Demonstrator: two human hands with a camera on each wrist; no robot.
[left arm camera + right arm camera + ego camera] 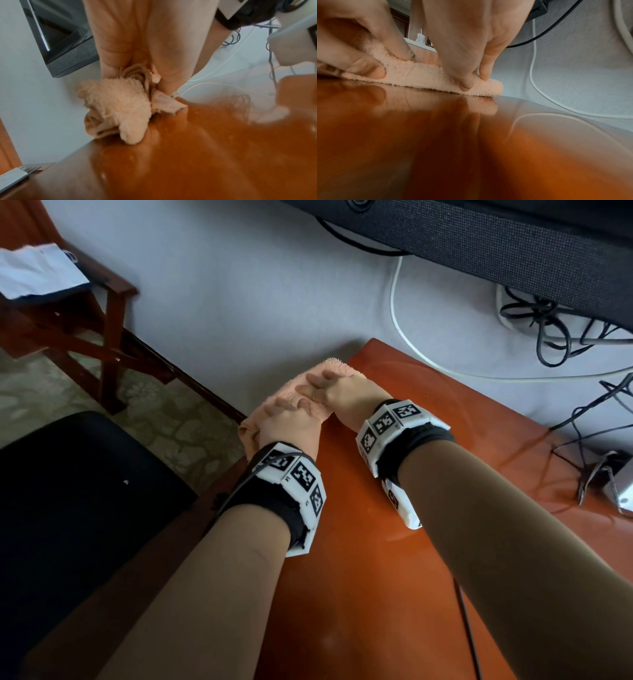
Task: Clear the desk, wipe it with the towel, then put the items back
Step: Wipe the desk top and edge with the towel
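Pressing down on the towel (294,400) with both hands, at the far left corner of the desk (394,542). Left hand (291,426) sits on the nearer end of the towel, fingers laid over the top and thumb tucked against its side; the left wrist view shows the cloth bunched up under the palm, so it reads as a loose grip plus downward pressure. Right hand (346,395) is on the far end, fingers extended flat across the pile, thumb tip pushed into the towel's edge in the right wrist view (467,85). The two hands touch each other, side by side. Towel is pale peach, fluffy, folded into a long pad lying flat on the glossy orange-brown wood, one end hanging slightly past the desk's left edge. A white cable (397,320) runs down the wall behind the desk, with a tangle of black cables (548,326) to the right under a dark speaker bar (513,244). Black chair (68,491) sits left of the desk; a wooden chair (109,313) stands further back.
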